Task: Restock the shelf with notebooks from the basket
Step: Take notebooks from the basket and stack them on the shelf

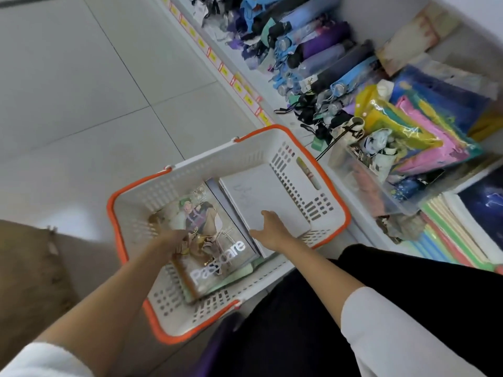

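At nine o'clock in the view a brown fabric shape (32, 268) lies on the pale tiled floor (81, 104). The white basket (217, 161) with an orange rim sits in the middle of the view on the floor, just beside the shelf.

The left hand (174, 239) reaches into the basket from seven o'clock and rests on the upper left edge of an illustrated notebook (215, 257) lying flat on the basket's left side. Its fingers are blurred, so I cannot tell whether they grip the cover or only touch it.

At three o'clock of that notebook, touching it, lies a white notebook (261, 194). The right hand (272, 227) lies on its near end with fingers straight and the thumb spread out to the left.

The shelf (253, 77) runs from twelve o'clock down to four o'clock. Folded umbrellas (326, 55) fill its far part. Nearer are a clear bin (362, 180) and coloured plastic folders (422, 137). At four o'clock sits a stack of notebooks (446, 235) with coloured spines, a dark lightning cover (487, 208) beside it.
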Action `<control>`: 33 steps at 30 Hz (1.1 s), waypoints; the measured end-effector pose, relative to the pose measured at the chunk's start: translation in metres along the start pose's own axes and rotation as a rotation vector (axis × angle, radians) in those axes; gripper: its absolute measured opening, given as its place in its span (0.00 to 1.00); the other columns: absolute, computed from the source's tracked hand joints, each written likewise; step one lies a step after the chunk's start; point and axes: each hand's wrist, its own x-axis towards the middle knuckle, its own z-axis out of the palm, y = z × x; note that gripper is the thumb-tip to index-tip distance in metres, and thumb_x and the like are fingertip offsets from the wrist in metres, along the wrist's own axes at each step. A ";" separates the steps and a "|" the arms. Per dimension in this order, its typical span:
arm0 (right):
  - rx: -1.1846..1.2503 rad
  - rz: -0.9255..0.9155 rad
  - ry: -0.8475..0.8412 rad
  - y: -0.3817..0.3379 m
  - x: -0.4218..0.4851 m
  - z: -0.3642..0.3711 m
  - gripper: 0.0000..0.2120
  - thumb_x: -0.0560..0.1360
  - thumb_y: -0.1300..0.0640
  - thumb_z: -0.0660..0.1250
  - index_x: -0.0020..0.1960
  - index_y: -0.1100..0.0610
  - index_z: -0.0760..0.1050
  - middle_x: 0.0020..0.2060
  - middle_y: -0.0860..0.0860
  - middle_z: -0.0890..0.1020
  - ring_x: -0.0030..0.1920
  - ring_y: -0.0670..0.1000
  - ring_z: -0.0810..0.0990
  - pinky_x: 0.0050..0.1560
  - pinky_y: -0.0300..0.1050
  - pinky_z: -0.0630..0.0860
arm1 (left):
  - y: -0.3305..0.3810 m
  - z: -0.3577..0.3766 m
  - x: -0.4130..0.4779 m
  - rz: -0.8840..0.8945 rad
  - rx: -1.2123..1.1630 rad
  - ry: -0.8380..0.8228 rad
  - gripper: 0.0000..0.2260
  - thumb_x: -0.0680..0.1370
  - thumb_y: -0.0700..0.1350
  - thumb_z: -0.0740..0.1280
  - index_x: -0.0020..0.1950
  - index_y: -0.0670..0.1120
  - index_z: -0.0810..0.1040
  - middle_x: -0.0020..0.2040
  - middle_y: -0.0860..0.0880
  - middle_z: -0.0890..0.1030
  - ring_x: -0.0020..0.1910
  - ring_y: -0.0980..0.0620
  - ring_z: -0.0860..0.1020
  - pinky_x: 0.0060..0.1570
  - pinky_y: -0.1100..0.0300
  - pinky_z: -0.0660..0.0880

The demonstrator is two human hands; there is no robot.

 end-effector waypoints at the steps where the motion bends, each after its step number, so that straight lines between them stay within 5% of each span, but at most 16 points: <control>1: 0.049 0.016 0.016 0.004 0.004 0.003 0.38 0.78 0.48 0.64 0.79 0.59 0.47 0.78 0.55 0.49 0.77 0.55 0.52 0.75 0.51 0.57 | -0.003 -0.001 0.000 -0.033 -0.030 -0.010 0.13 0.78 0.37 0.62 0.34 0.42 0.66 0.27 0.43 0.71 0.25 0.48 0.72 0.25 0.63 0.66; 6: -0.031 0.064 0.034 0.018 0.023 0.011 0.40 0.78 0.47 0.65 0.79 0.57 0.44 0.78 0.55 0.42 0.78 0.54 0.41 0.76 0.57 0.52 | -0.008 0.002 0.005 -0.175 -0.176 -0.022 0.05 0.74 0.36 0.60 0.40 0.43 0.65 0.33 0.44 0.68 0.29 0.48 0.68 0.29 0.60 0.67; 11: -0.049 0.117 0.016 0.027 0.031 0.011 0.51 0.72 0.42 0.71 0.79 0.53 0.40 0.78 0.55 0.45 0.78 0.56 0.46 0.75 0.61 0.54 | -0.011 0.003 0.006 -0.230 -0.321 -0.009 0.04 0.78 0.38 0.60 0.43 0.41 0.70 0.24 0.44 0.77 0.26 0.47 0.78 0.32 0.56 0.77; 14: -0.184 0.059 0.023 0.030 0.034 0.011 0.47 0.72 0.40 0.69 0.79 0.53 0.44 0.78 0.58 0.50 0.77 0.58 0.52 0.73 0.59 0.59 | -0.016 0.001 0.009 -0.180 -0.379 -0.016 0.12 0.78 0.37 0.65 0.61 0.36 0.74 0.51 0.36 0.82 0.52 0.40 0.80 0.56 0.44 0.76; 16: -0.253 0.015 -0.008 0.026 0.035 0.008 0.44 0.74 0.42 0.68 0.79 0.54 0.46 0.76 0.61 0.55 0.75 0.60 0.58 0.72 0.56 0.63 | -0.016 -0.001 0.009 -0.114 -0.395 0.015 0.16 0.77 0.32 0.65 0.65 0.36 0.72 0.58 0.36 0.79 0.52 0.39 0.79 0.55 0.44 0.76; 19: -0.384 -0.165 -0.014 0.019 0.031 0.000 0.31 0.76 0.48 0.64 0.73 0.58 0.57 0.56 0.60 0.76 0.56 0.61 0.77 0.52 0.51 0.76 | -0.019 -0.005 0.007 -0.058 -0.431 -0.003 0.13 0.79 0.31 0.61 0.63 0.37 0.72 0.52 0.37 0.80 0.44 0.41 0.80 0.43 0.48 0.76; 21: -0.433 -0.267 -0.029 0.012 0.025 -0.007 0.25 0.77 0.54 0.63 0.70 0.59 0.59 0.37 0.52 0.74 0.40 0.56 0.78 0.35 0.46 0.70 | -0.023 -0.009 0.008 -0.023 -0.449 -0.035 0.10 0.80 0.33 0.59 0.61 0.37 0.72 0.55 0.36 0.80 0.46 0.42 0.80 0.42 0.48 0.76; 24: -0.491 -0.299 0.017 -0.004 0.016 -0.012 0.28 0.76 0.60 0.62 0.73 0.63 0.57 0.32 0.50 0.68 0.35 0.54 0.73 0.31 0.44 0.64 | -0.028 -0.013 0.009 0.009 -0.441 -0.137 0.14 0.83 0.44 0.56 0.64 0.38 0.73 0.58 0.37 0.80 0.52 0.40 0.80 0.46 0.47 0.76; 27: -0.488 -0.404 0.022 -0.031 -0.003 -0.001 0.24 0.76 0.61 0.63 0.69 0.65 0.62 0.35 0.52 0.75 0.36 0.55 0.77 0.30 0.43 0.68 | -0.027 -0.008 0.002 0.056 -0.423 -0.276 0.24 0.82 0.59 0.52 0.64 0.44 0.75 0.57 0.41 0.82 0.57 0.42 0.80 0.50 0.48 0.75; 30: -0.554 -0.518 -0.023 -0.055 -0.025 0.020 0.22 0.76 0.59 0.64 0.66 0.66 0.65 0.41 0.58 0.79 0.39 0.59 0.80 0.34 0.48 0.71 | -0.025 -0.003 -0.001 0.121 -0.379 -0.272 0.30 0.77 0.68 0.52 0.63 0.48 0.77 0.56 0.43 0.83 0.55 0.44 0.81 0.50 0.51 0.76; 33: -0.508 -0.568 -0.031 -0.076 -0.039 0.031 0.21 0.73 0.60 0.64 0.64 0.65 0.66 0.36 0.55 0.76 0.34 0.57 0.74 0.32 0.45 0.67 | -0.023 -0.006 -0.001 0.131 -0.339 -0.278 0.38 0.71 0.74 0.53 0.65 0.47 0.76 0.58 0.42 0.82 0.58 0.43 0.80 0.59 0.46 0.74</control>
